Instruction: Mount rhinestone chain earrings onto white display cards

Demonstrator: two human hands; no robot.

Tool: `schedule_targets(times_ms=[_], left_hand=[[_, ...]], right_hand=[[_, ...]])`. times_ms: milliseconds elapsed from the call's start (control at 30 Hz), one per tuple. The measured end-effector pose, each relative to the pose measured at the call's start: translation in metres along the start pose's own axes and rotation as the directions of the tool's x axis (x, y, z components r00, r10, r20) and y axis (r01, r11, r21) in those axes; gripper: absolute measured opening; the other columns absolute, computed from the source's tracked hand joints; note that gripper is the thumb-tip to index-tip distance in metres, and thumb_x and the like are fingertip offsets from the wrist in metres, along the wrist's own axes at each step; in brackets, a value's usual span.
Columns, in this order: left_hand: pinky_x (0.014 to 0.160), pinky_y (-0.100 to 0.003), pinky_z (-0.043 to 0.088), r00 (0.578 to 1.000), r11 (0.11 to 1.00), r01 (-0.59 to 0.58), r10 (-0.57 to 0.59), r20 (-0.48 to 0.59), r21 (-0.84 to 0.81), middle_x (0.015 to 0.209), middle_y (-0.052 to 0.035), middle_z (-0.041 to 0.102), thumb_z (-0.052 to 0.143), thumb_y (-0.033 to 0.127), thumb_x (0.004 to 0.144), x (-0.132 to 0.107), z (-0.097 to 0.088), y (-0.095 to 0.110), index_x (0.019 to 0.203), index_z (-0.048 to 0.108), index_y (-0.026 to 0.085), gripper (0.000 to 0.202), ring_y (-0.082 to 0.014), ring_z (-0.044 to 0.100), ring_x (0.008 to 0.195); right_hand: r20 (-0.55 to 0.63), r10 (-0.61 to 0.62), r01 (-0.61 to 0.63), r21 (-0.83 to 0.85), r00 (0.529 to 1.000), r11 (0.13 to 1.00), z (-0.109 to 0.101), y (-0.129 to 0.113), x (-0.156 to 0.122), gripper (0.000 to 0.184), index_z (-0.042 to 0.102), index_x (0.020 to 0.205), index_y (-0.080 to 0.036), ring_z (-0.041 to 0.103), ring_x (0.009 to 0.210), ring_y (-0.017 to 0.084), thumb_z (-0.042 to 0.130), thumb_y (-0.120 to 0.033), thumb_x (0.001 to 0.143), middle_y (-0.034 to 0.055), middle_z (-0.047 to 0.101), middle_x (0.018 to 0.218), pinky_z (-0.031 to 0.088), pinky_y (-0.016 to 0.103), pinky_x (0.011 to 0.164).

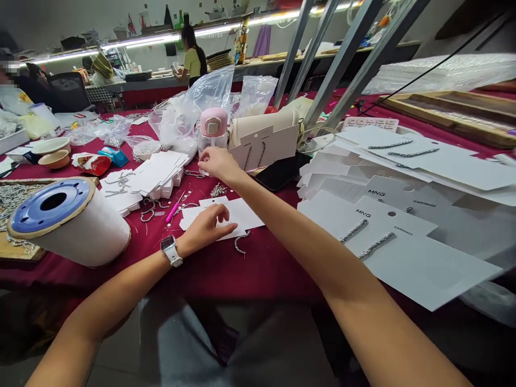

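My left hand [207,224], wearing a watch with a white strap [172,251], rests over a white earring card [245,212] on the table. Its fingers curl loosely, thumb apart, and nothing shows between them. A short silver chain [241,243] lies just right of the thumb. Farther out, my right hand [220,163] is in front of a bottle with a pink lid [213,122]. Its fingertips are pinched together; whatever they hold is too small to make out. Below it sit a small heap of silver chain pieces [218,190] and a pink-handled tool [173,211].
A big white thread spool [94,231] stands at left, near stacked blank cards [161,173]. Cards with silver chain earrings [387,255] pile up at right. A black phone [278,173] lies before an upright card [282,142]. Metal posts [342,59] rise behind. Another person [193,59] sits far back.
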State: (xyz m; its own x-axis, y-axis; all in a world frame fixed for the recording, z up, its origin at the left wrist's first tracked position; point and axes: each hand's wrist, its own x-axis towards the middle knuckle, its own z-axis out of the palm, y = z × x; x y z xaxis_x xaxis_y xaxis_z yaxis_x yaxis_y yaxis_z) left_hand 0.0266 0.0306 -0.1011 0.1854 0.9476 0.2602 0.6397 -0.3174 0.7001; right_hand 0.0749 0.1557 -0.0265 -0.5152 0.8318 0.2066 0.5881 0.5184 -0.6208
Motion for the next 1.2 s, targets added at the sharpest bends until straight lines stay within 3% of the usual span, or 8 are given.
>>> schedule_targets(times_ms=[167,300,400,567,700,833,967,1200], left_hand=[[0.058,-0.023,0.035,1.000,0.993,-0.031,0.031,0.005,0.114,0.072,0.0004,0.051,0.049,0.026,0.077,0.000,0.000,-0.004,0.073,0.048,0.017,0.010,-0.0106,0.044,0.063],[0.066,-0.026,0.039,0.999,0.953,-0.050,0.048,0.014,0.300,0.079,-0.0025,0.053,0.046,0.027,0.080,0.003,-0.006,-0.011,0.081,0.050,0.016,0.011,-0.0144,0.048,0.072],[0.079,-0.034,0.037,1.000,0.807,-0.004,0.012,-0.009,0.590,0.095,-0.0092,0.053,0.045,0.031,0.081,0.004,-0.013,-0.017,0.097,0.051,0.013,0.025,-0.0222,0.047,0.087],[0.081,-0.038,0.035,0.989,0.655,0.102,-0.148,-0.006,0.749,0.104,-0.0143,0.050,0.045,0.048,0.080,0.002,-0.021,-0.024,0.106,0.048,0.010,0.046,-0.0285,0.044,0.094],[0.083,-0.037,0.035,0.987,0.705,0.094,-0.159,0.028,0.703,0.105,-0.0143,0.050,0.047,0.049,0.079,0.004,-0.024,-0.028,0.110,0.046,0.009,0.051,-0.0271,0.044,0.096],[0.084,-0.035,0.037,0.972,0.800,0.209,-0.235,-0.027,0.563,0.104,-0.0133,0.050,0.059,0.043,0.072,0.005,-0.027,-0.028,0.114,0.044,0.008,0.056,-0.0253,0.045,0.098],[0.081,-0.030,0.038,0.956,0.880,0.289,-0.288,-0.061,0.377,0.100,-0.0110,0.052,0.064,0.038,0.069,0.006,-0.033,-0.028,0.110,0.049,0.010,0.052,-0.0220,0.045,0.096],[0.060,-0.023,0.036,0.964,0.958,0.267,-0.264,-0.040,0.107,0.075,-0.0004,0.055,0.058,0.035,0.071,0.010,-0.038,-0.026,0.081,0.056,0.015,0.023,-0.0119,0.048,0.067]], right_hand=[[0.134,-0.092,0.107,-0.107,0.987,0.988,-0.027,0.019,-0.049,0.010,0.062,0.074,-0.017,0.056,0.069,0.017,0.054,-0.017,0.068,0.0048,0.062,0.074,0.039,0.029,0.064],[0.504,-0.400,0.505,-0.084,0.765,0.859,-0.041,0.048,-0.109,0.018,0.060,0.090,-0.020,0.056,0.080,0.018,0.049,-0.022,0.075,0.0047,0.062,0.089,0.042,0.030,0.072],[0.544,-0.465,0.614,-0.122,0.698,0.780,-0.031,0.071,-0.147,0.022,0.058,0.097,-0.021,0.053,0.087,0.019,0.041,-0.019,0.083,0.0074,0.058,0.098,0.042,0.033,0.078],[0.394,-0.509,0.617,-0.226,0.765,0.754,-0.009,0.089,-0.168,0.022,0.058,0.091,-0.019,0.051,0.089,0.020,0.037,-0.018,0.086,0.0094,0.056,0.097,0.041,0.034,0.078],[0.381,-0.448,0.526,-0.128,0.809,0.841,-0.012,0.081,-0.155,0.019,0.055,0.078,-0.018,0.051,0.076,0.018,0.038,-0.022,0.085,0.0073,0.058,0.081,0.041,0.032,0.071],[0.304,-0.308,0.277,0.141,0.901,0.950,-0.020,0.064,-0.130,0.018,0.055,0.082,-0.018,0.052,0.065,0.014,0.041,-0.030,0.083,0.0024,0.058,0.070,0.040,0.026,0.063],[0.252,-0.226,0.134,0.337,0.941,0.932,-0.013,0.054,-0.108,0.025,0.059,0.077,-0.016,0.055,0.069,0.015,0.049,-0.038,0.077,0.0028,0.061,0.068,0.041,0.026,0.067],[0.092,-0.110,0.065,0.398,0.990,0.915,0.006,0.055,-0.107,0.024,0.060,0.081,-0.015,0.058,0.063,0.014,0.052,-0.036,0.073,0.0030,0.063,0.068,0.043,0.026,0.063]])
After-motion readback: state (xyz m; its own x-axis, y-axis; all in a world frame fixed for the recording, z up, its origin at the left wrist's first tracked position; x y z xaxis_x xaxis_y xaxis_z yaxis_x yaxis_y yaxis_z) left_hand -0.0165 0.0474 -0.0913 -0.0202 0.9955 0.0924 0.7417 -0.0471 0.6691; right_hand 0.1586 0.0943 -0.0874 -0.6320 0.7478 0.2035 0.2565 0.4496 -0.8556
